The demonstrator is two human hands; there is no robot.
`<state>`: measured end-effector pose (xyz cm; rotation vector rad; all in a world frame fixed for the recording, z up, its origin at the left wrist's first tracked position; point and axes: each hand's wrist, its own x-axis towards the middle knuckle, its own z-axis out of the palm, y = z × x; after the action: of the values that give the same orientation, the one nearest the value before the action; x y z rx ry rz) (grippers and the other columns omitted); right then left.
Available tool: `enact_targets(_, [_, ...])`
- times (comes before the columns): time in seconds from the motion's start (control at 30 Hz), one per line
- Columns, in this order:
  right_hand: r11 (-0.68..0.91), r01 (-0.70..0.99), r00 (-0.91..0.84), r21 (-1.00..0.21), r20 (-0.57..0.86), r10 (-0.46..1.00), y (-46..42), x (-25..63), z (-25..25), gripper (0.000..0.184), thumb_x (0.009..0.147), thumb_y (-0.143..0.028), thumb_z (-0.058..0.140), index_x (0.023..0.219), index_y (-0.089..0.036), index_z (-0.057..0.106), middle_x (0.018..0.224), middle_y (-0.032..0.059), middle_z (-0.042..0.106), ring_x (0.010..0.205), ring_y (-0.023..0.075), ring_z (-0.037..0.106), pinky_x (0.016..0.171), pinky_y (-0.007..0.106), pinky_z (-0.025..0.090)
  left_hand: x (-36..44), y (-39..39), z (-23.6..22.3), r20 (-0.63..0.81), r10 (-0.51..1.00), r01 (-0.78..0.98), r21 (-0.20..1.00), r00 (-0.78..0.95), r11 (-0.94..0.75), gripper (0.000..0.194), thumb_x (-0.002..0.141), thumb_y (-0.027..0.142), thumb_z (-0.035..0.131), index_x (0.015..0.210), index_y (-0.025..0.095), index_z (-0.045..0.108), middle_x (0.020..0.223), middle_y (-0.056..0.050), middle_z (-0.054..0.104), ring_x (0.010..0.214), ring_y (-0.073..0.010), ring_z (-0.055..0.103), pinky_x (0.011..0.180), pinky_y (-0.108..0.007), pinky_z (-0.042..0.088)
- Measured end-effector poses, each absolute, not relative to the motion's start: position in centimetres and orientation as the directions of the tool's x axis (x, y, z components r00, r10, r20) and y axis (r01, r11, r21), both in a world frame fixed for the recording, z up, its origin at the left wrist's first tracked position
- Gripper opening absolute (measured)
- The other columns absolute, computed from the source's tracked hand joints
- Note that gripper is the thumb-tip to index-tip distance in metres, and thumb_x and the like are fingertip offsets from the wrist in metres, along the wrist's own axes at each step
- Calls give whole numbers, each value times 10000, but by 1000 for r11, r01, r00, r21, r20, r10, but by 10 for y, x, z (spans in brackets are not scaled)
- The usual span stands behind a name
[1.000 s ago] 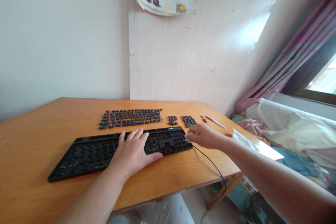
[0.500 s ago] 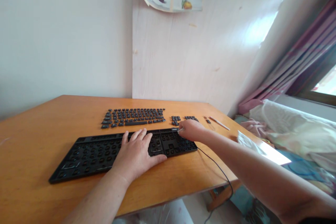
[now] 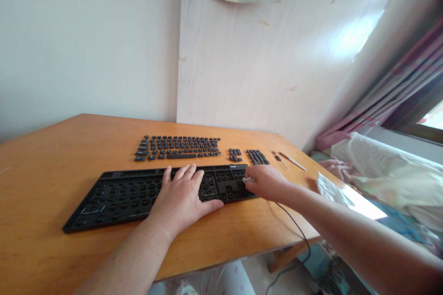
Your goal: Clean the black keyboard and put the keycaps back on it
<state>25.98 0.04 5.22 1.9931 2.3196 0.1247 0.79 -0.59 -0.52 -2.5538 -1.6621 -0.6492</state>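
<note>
A black keyboard [image 3: 133, 196] with its keycaps off lies on the wooden table, its bare key sockets showing. Fingers spread, my left hand [image 3: 182, 191] rests flat across its middle and right-of-middle part. My right hand [image 3: 265, 182] is closed over the number-pad end, pinching a small white wad [image 3: 248, 179] that looks like tissue against the sockets. Most of the wad is hidden by the fingers. Behind the keyboard, the removed keycaps [image 3: 178, 147] lie in rows, with smaller groups of arrow-area keycaps [image 3: 235, 155] and number-pad keycaps [image 3: 258, 156] to the right.
A white pen-like stick [image 3: 292, 161] and a small wire tool [image 3: 277, 156] lie at the right of the table [image 3: 86, 140]. Near the right edge is a crumpled white sheet [image 3: 332, 189]. The keyboard's cable [image 3: 301, 230] hangs over the front edge. Bedding [image 3: 377, 161] lies beyond.
My right hand has moved from the keyboard's upper right edge down and toward me, onto the number-pad sockets. My left hand stays on the keyboard. The view has tilted slightly.
</note>
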Motion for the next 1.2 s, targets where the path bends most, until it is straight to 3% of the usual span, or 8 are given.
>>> enact_targets(0.33, [165, 986, -164, 38, -33, 986, -21, 267, 52, 167, 768, -276, 548, 833, -217, 689, 791, 47, 700, 689, 178, 591, 568, 262, 306, 8, -6, -7, 371, 864, 883, 188, 341, -429, 950, 682, 857, 389, 1333, 181, 537, 1469, -163, 425, 1378, -367, 312, 1138, -579, 35])
enact_targets(0.5, [195, 966, -198, -171, 0, 980, -28, 275, 52, 157, 789, -286, 540, 801, -209, 676, 711, 10, 668, 639, 140, 554, 573, 239, 330, 8, -5, -6, 369, 863, 880, 192, 345, -434, 954, 681, 856, 393, 1333, 175, 542, 1466, -165, 429, 1377, -374, 312, 1133, -589, 46])
enact_targets(0.6, [196, 930, -173, -310, 102, 980, -36, 281, 49, 181, 821, -333, 530, 790, -198, 646, 677, -11, 634, 613, 120, 522, 553, 226, 331, 7, -5, -6, 363, 862, 882, 180, 353, -437, 951, 690, 851, 388, 1336, 169, 543, 1464, -168, 430, 1377, -370, 312, 1130, -591, 57])
enact_targets(0.73, [143, 911, -45, -388, 250, 967, -42, 300, 39, 254, 852, -412, 507, 791, -194, 622, 653, -19, 592, 613, 120, 502, 544, 225, 329, 5, -4, -7, 363, 859, 889, 143, 361, -435, 939, 711, 839, 372, 1342, 165, 541, 1469, -171, 422, 1382, -355, 308, 1132, -584, 63])
enact_targets(0.9, [-31, 921, 171, -389, 330, 929, -38, 346, 34, 365, 891, -524, 434, 876, -212, 621, 652, -8, 605, 603, 142, 524, 536, 239, 330, 3, 0, -10, 365, 857, 895, 116, 365, -430, 931, 717, 836, 358, 1347, 176, 541, 1473, -165, 418, 1385, -349, 310, 1135, -577, 69])
enact_targets(1.1, [-311, 923, 380, -226, 416, 826, -18, 403, 33, 414, 938, -493, 337, 1071, -232, 628, 954, 75, 689, 808, 202, 602, 633, 267, 371, 2, 2, -10, 346, 867, 899, 120, 360, -421, 916, 717, 823, 378, 1352, 184, 544, 1479, -157, 412, 1387, -350, 308, 1136, -576, 49])
enact_targets(1.2, [-383, 910, 414, -156, 374, 830, -9, 419, 27, 464, 927, -518, 342, 1134, -229, 642, 1036, 106, 688, 925, 240, 607, 721, 301, 397, 2, 2, -8, 335, 875, 901, 136, 349, -411, 933, 709, 821, 394, 1361, 169, 536, 1477, -162, 413, 1386, -354, 307, 1137, -574, 33])
